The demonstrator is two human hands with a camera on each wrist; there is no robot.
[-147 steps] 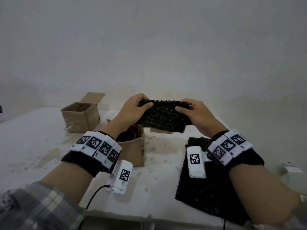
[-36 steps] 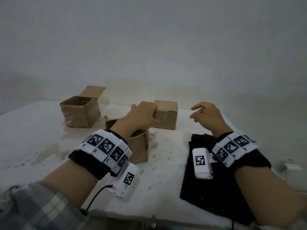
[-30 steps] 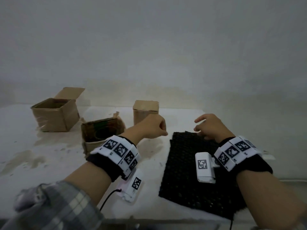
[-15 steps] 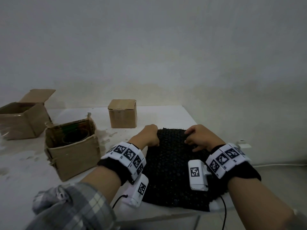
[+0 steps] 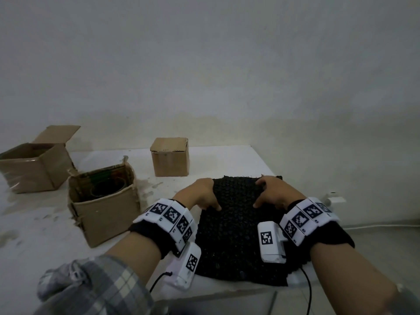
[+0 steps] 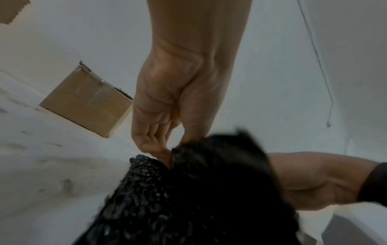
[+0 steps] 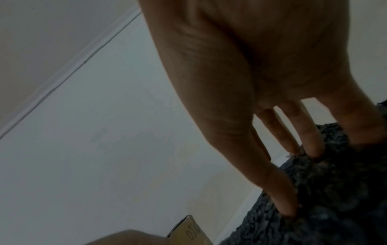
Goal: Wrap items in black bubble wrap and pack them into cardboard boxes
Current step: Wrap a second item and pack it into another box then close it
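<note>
The black bubble wrap sheet [image 5: 236,230] lies flat on the white desk [image 5: 45,226], near its front right corner, with its near edge at the desk's front edge. Both hands are on the sheet's far part. The left hand [image 5: 202,194] has its grip pinched on the sheet's left side: in the left wrist view the thumb and fingertips [image 6: 165,155] close on a raised fold of the wrap [image 6: 188,190]. The right hand [image 5: 271,194] sits opposite it on the right side, fingers [image 7: 286,195] bent down with their tips pressed into the bubbles [image 7: 335,199]; whether this grip clasps the wrap or only presses on it cannot be told. The two hands are apart, with a strip of wrap between them.

Beyond the left hand, further back on the desk, stands a small closed cardboard box [image 5: 170,156]. To the left of the left hand, just beside the sheet, is an open cardboard box [image 5: 104,208] with torn flaps, holding a dark round container [image 5: 108,189]. Further left and back stands another open cardboard box [image 5: 31,168] with one flap raised. Both wrists wear black bands with white marker blocks and small white cameras. A plaid sleeve [image 5: 91,289] covers the left forearm. The desk surface bears grey smudges left of the boxes.
</note>
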